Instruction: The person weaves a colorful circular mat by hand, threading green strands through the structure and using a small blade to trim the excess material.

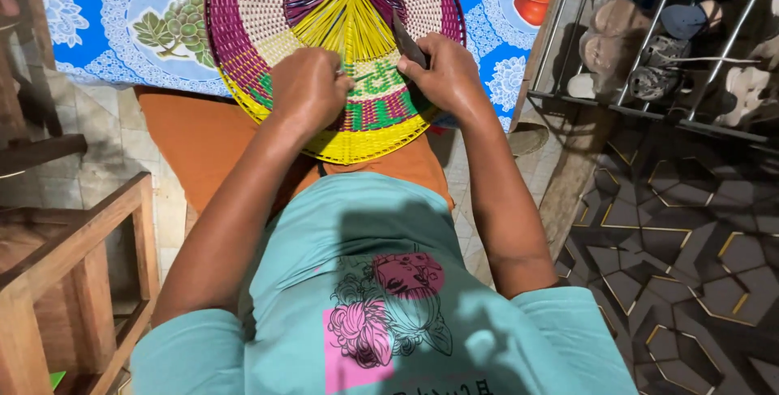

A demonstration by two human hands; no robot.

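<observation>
The woven fan [333, 46] rests on the person's lap. The left hand [307, 87] pinches its strips, and the right hand [442, 75] grips a dark knife [408, 40]. The weaving looks half done; next comes careful trimming.

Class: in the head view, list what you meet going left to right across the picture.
Wooden frame → left hand → right hand → shoe rack.
</observation>
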